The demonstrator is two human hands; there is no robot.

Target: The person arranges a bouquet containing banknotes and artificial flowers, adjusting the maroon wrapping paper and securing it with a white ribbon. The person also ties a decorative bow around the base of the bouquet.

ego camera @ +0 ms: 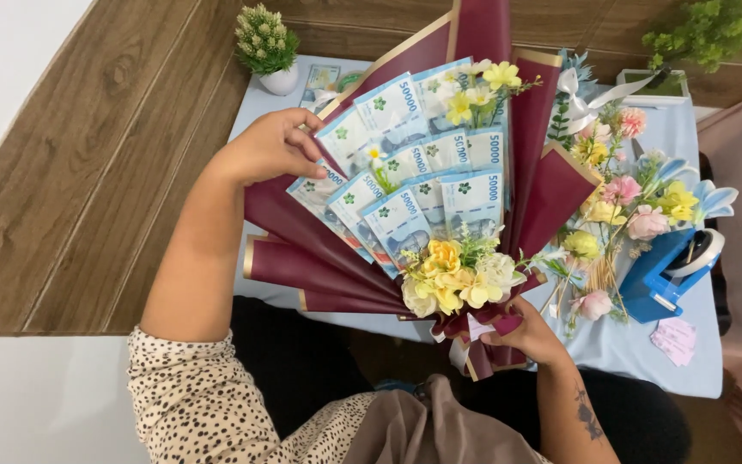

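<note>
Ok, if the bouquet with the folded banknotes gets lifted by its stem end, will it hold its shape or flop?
The bouquet probably holds its fan: the maroon wrap keeps crisp folds and looks stiff. It is likely top-heavy, since the wide fan sits far from the narrow base in the right hand, while the left hand steadies the edge. The banknotes look thin and may bend or slip.

Setting: small craft or florist workspace, likely in a home room.

Evidence: low table under a pale blue cloth [689, 129] on wood-plank flooring [88, 172], white wall at far left. On the cloth, right side: loose pink, yellow and white artificial flowers [637, 210], a blue plastic tape dispenser [659, 275], small pink paper tags [676, 339]. Far edge: white pot of small green artificial sprigs [268, 47] and a second green plant [706, 34]. Centre: maroon-wrapped bouquet of folded banknotes [427, 185].
</note>
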